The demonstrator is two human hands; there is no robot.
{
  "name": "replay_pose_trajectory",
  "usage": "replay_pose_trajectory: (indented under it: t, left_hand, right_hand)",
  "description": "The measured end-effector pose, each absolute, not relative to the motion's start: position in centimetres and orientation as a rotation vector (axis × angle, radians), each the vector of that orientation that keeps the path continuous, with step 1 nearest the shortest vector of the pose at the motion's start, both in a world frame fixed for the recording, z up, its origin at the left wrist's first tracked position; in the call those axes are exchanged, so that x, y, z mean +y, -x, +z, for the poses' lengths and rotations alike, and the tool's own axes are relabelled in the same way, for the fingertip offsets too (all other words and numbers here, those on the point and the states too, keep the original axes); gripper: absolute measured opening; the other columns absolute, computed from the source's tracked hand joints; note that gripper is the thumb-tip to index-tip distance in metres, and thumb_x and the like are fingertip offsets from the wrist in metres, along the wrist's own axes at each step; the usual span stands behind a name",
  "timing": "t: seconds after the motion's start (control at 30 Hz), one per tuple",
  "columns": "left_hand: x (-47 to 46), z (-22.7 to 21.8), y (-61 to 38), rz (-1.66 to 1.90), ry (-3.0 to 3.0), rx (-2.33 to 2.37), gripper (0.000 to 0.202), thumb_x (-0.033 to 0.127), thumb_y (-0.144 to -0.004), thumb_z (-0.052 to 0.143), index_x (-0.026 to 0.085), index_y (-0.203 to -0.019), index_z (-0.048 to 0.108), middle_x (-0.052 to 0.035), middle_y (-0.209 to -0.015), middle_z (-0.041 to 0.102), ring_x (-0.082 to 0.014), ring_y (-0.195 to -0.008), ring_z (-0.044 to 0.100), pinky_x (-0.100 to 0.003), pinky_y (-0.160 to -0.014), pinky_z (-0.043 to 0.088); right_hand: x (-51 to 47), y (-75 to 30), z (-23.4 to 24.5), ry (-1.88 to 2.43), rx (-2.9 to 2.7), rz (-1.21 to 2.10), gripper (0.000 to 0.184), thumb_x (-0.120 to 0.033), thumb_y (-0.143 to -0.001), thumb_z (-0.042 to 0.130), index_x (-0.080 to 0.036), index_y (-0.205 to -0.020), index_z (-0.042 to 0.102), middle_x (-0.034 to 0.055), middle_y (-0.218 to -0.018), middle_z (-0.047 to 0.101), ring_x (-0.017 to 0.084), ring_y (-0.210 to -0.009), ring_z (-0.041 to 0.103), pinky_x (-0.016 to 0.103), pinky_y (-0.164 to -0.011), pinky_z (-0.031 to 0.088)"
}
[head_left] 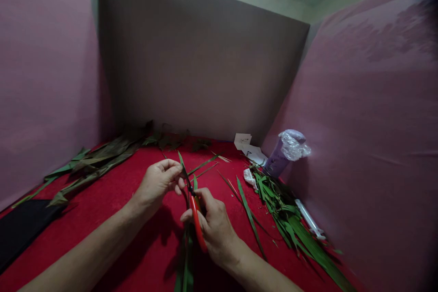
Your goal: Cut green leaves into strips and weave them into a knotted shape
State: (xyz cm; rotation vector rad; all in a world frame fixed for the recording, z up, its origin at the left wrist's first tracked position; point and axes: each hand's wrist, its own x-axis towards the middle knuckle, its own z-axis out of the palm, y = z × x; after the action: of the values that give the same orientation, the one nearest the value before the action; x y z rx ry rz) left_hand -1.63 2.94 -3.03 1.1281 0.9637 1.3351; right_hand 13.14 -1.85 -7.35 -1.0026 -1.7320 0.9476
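My right hand (217, 223) is closed around the red handles of a pair of scissors (198, 226), whose dark blades point up and away to the left. Between the thumb and fingers of my left hand (159, 182) is pinched a narrow green leaf (180, 159), its tip rising above the fingers. The blades lie right beside the leaf; whether they cut into it I cannot make out. Below my hands, long green leaf strips (185, 264) hang down toward the bottom edge.
On the red cloth (219, 173), large dried leaves (106, 159) lie at left beside a black flat object (29, 223). To the right are a pile of green leaves (280, 210), a purple cup (278, 159) topped with clear plastic, white papers (253, 154) and a syringe-like tube (310, 219).
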Motion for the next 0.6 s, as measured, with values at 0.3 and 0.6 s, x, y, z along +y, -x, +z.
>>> replay_pose_trajectory:
  t: [0.3,0.6]
  left_hand:
    - [2.76,-2.96,1.51,1.333,-1.103,0.928,0.014,0.023,-0.067,0.063,0.014,-0.064,0.053,0.0004,-0.047,0.059,-0.0096,-0.039,0.053,-0.018,-0.037,0.042]
    - [2.82,-2.55,1.71,1.387,-1.078,0.949,0.013,0.021,-0.065,0.063,0.015,-0.066,0.052,0.0021,-0.046,0.057,-0.0105,-0.04,0.054,-0.018,-0.035,0.041]
  right_hand:
    - [-1.98,-13.25,-7.36,1.03,-1.777,0.963,0.014,-0.016,-0.085,0.046,-0.019,-0.098,0.047,0.0005,-0.071,0.069,0.013,-0.061,0.064,0.018,-0.05,0.043]
    - [-2.05,-13.34,-7.22,1.021,-1.813,0.95,0.015,-0.014,-0.084,0.047,-0.019,-0.098,0.046,0.0013,-0.072,0.07,0.014,-0.065,0.066,0.02,-0.058,0.045]
